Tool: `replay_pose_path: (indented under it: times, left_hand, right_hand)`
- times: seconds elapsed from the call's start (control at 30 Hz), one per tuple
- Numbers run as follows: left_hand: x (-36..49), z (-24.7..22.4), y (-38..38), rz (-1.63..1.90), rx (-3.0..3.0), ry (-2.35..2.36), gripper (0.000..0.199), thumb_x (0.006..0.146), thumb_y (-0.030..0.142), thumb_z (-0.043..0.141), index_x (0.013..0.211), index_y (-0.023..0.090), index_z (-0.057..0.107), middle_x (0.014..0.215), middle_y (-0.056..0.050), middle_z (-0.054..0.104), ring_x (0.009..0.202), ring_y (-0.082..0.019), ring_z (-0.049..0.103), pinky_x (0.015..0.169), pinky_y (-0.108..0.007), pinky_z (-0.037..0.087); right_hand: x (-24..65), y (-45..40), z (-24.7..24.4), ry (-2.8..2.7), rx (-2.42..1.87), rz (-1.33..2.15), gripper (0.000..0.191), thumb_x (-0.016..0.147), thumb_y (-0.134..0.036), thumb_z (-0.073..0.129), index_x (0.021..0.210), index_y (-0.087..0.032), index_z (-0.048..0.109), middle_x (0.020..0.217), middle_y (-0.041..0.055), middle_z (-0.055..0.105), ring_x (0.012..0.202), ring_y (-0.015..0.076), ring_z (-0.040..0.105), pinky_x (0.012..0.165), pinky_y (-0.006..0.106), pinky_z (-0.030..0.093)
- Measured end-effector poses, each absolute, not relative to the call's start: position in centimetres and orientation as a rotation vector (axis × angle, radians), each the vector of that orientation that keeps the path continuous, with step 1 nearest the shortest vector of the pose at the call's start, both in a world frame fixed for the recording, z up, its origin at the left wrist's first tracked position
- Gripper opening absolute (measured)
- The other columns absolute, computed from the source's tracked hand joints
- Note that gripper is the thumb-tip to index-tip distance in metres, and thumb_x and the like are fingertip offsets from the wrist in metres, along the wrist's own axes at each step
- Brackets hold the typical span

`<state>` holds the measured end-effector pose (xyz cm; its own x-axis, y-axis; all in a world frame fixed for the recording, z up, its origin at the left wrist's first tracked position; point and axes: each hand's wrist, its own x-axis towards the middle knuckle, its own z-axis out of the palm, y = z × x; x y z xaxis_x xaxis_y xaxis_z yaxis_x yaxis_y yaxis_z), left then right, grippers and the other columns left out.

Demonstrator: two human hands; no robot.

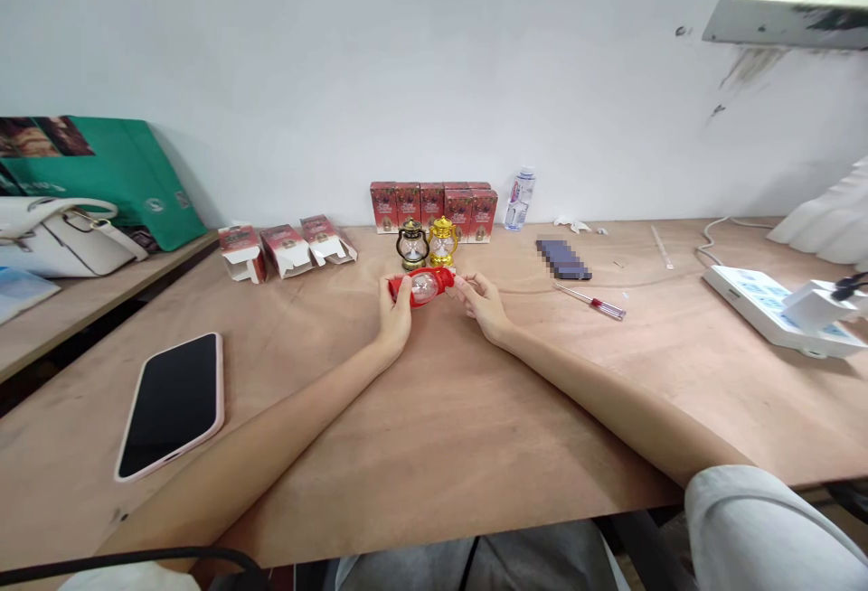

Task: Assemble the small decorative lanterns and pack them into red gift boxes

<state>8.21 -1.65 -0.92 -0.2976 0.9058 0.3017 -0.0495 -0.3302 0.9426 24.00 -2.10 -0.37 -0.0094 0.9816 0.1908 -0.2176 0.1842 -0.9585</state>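
Observation:
A small red lantern (425, 286) with a clear globe lies on its side between my hands, above the wooden table (434, 446). My left hand (396, 315) is closed around its base end, thumb along the body. At the other end, the fingertips of my right hand (484, 304) pinch together at the lantern's top; whether they grip a small part there is too small to tell. Just behind stand a black lantern (412, 246) and a gold lantern (442, 242), both upright and side by side.
Several red boxes (432, 204) line the wall beside a water bottle (520, 199). Opened boxes (287, 250) lie to the left, a phone (173, 406) nearer me. On the right are a screwdriver (591, 302), a dark blurred pad (564, 259) and a power strip (779, 311).

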Motion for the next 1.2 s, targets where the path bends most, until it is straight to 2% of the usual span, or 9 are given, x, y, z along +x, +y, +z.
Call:
replay_pose_path:
  times: [0.17, 0.3, 0.4, 0.5, 0.63, 0.7, 0.9, 1.03, 1.2]
  left_hand:
    - [8.1, -0.8, -2.0, 1.732, 1.329, 1.237, 0.029, 0.077, 0.041, 0.065, 0.089, 0.023, 0.046, 0.086, 0.000, 0.052, 0.083, -0.017, 0.052, 0.080, -0.025, 0.043]
    - [8.0, -1.0, -2.1, 1.733, 1.343, 1.271, 0.027, 0.079, 0.038, 0.064, 0.091, 0.022, 0.045, 0.088, 0.000, 0.051, 0.083, -0.017, 0.051, 0.081, -0.026, 0.042]
    - [8.0, -1.1, -2.0, 1.739, 1.346, 1.263, 0.025, 0.080, 0.037, 0.062, 0.091, 0.023, 0.044, 0.088, 0.000, 0.051, 0.084, -0.017, 0.051, 0.081, -0.026, 0.042]
    - [8.0, -1.1, -1.8, 1.743, 1.228, 1.267, 0.024, 0.081, 0.039, 0.060, 0.088, 0.023, 0.044, 0.085, 0.000, 0.051, 0.081, -0.016, 0.051, 0.076, -0.025, 0.044]
    - [8.0, -1.1, -1.5, 1.716, 1.136, 1.224, 0.026, 0.077, 0.043, 0.061, 0.082, 0.022, 0.047, 0.079, 0.002, 0.052, 0.076, -0.014, 0.053, 0.071, -0.023, 0.046]
    - [8.0, -0.8, -1.6, 1.655, 1.122, 1.172, 0.026, 0.076, 0.044, 0.060, 0.079, 0.021, 0.050, 0.076, 0.003, 0.053, 0.072, -0.013, 0.054, 0.066, -0.023, 0.047]
    - [8.3, 0.1, -2.3, 1.493, 1.069, 1.070, 0.030, 0.076, 0.049, 0.057, 0.075, 0.019, 0.051, 0.062, 0.004, 0.052, 0.048, -0.011, 0.049, 0.037, -0.020, 0.039]
    - [8.4, 0.2, -2.5, 1.467, 1.081, 1.132, 0.031, 0.078, 0.050, 0.056, 0.073, 0.020, 0.048, 0.055, 0.005, 0.049, 0.039, -0.009, 0.044, 0.031, -0.018, 0.032]
    - [8.4, -0.1, -2.5, 1.416, 1.151, 1.103, 0.034, 0.079, 0.053, 0.056, 0.073, 0.021, 0.045, 0.048, 0.007, 0.047, 0.033, -0.008, 0.040, 0.030, -0.018, 0.031]
  right_hand:
    - [23.8, -2.3, -0.4, -1.225, -0.889, 1.165, 0.046, 0.062, -0.062, 0.073, 0.074, -0.020, 0.058, 0.058, -0.0064, 0.050, 0.044, 0.0041, 0.032, 0.038, 0.019, 0.022]
    - [23.8, -2.9, -0.2, -1.378, -0.825, 1.226, 0.042, 0.065, -0.059, 0.072, 0.072, -0.019, 0.062, 0.070, -0.0014, 0.062, 0.047, 0.0053, 0.042, 0.043, 0.021, 0.032]
    - [23.9, -3.2, -0.1, -1.365, -0.787, 1.304, 0.041, 0.064, -0.057, 0.074, 0.074, -0.019, 0.064, 0.067, -0.0017, 0.061, 0.051, 0.0069, 0.047, 0.046, 0.021, 0.035]
    - [24.1, -2.9, -0.2, -1.213, -0.772, 1.298, 0.040, 0.065, -0.056, 0.075, 0.072, -0.021, 0.057, 0.059, -0.0058, 0.053, 0.046, 0.0053, 0.040, 0.043, 0.019, 0.029]
    - [24.5, -1.9, -0.5, -0.952, -0.829, 1.213, 0.051, 0.062, -0.058, 0.076, 0.064, -0.022, 0.041, 0.049, -0.0115, 0.029, 0.039, 0.0031, 0.021, 0.038, 0.018, 0.013]
    - [24.8, -1.4, -0.6, -0.906, -0.851, 1.204, 0.053, 0.060, -0.060, 0.076, 0.064, -0.022, 0.039, 0.048, -0.0124, 0.024, 0.039, 0.0029, 0.018, 0.037, 0.018, 0.012]
    - [25.6, -0.9, -0.6, -1.027, -0.826, 1.336, 0.052, 0.057, -0.062, 0.077, 0.072, -0.022, 0.049, 0.048, -0.0123, 0.029, 0.039, 0.0024, 0.021, 0.038, 0.017, 0.015]
    - [26.2, -0.9, -0.3, -1.053, -0.770, 1.472, 0.053, 0.054, -0.059, 0.082, 0.071, -0.022, 0.049, 0.047, -0.0127, 0.027, 0.041, 0.0028, 0.018, 0.039, 0.016, 0.014]
    - [26.6, -0.7, -0.5, -1.053, -0.692, 1.614, 0.050, 0.061, -0.051, 0.082, 0.069, -0.021, 0.043, 0.050, -0.0123, 0.025, 0.042, 0.0032, 0.015, 0.039, 0.016, 0.011]
